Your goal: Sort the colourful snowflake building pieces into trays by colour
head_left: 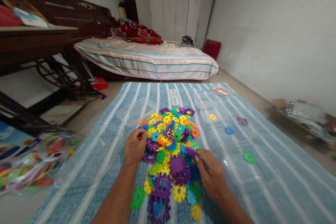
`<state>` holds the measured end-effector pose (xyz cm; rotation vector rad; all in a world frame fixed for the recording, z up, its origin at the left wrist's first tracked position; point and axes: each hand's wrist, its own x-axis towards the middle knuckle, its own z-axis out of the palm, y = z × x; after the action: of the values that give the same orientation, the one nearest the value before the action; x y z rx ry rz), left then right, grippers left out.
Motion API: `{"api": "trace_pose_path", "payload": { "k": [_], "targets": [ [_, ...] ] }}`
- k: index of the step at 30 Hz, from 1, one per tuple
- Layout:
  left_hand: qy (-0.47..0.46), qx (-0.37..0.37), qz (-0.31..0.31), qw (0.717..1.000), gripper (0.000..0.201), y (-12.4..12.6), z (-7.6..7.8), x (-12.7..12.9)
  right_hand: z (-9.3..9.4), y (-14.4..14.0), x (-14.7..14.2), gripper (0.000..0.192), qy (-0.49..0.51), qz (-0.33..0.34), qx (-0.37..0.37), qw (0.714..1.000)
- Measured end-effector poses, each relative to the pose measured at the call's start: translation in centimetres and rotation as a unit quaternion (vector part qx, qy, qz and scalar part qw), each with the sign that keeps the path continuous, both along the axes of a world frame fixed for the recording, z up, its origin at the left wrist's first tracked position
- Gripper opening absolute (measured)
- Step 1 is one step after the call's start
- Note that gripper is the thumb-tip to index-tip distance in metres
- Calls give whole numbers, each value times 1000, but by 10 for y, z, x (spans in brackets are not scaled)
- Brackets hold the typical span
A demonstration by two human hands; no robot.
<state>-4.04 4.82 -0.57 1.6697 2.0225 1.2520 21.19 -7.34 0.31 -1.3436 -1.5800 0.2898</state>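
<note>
A heap of colourful plastic snowflake discs (pixel 168 126) and purple notched square pieces (pixel 177 165) lies on the striped cloth. At the heap's left edge is my left hand (pixel 135 147), its fingers curled together; whatever may be between the fingertips is hidden. My right hand (pixel 214 173), on the right side, pinches a purple piece (pixel 191 152) between thumb and fingers, just above the heap. Toward me, a green disc (pixel 138 197), a yellow disc (pixel 179 193) and a purple square frame (pixel 159 210) lie at the near end.
Clear plastic trays stand at right, holding a yellow disc (pixel 212 117), a purple piece (pixel 242 121), a blue disc (pixel 229 131) and a green disc (pixel 248 157). Another clear tray (pixel 126 110) lies left. Bagged toys (pixel 42 168) sit left, a cardboard box (pixel 304 122) right, a bed (pixel 152 63) behind.
</note>
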Motion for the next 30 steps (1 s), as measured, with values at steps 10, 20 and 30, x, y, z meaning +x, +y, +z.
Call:
{"api": "trace_pose_path", "payload": {
  "k": [10,20,30],
  "targets": [
    [-5,-7,9,1000,22,0,3,1,16,3,0,32,453,-35,-226,862],
    [-8,-17,8,1000,26,2,4,0,66,-1,29,20,241,-38,-110,964],
    [7,0,5,1000,24,5,5,-2,87,63,188,37,-235,-349,-24,907]
  ]
}}
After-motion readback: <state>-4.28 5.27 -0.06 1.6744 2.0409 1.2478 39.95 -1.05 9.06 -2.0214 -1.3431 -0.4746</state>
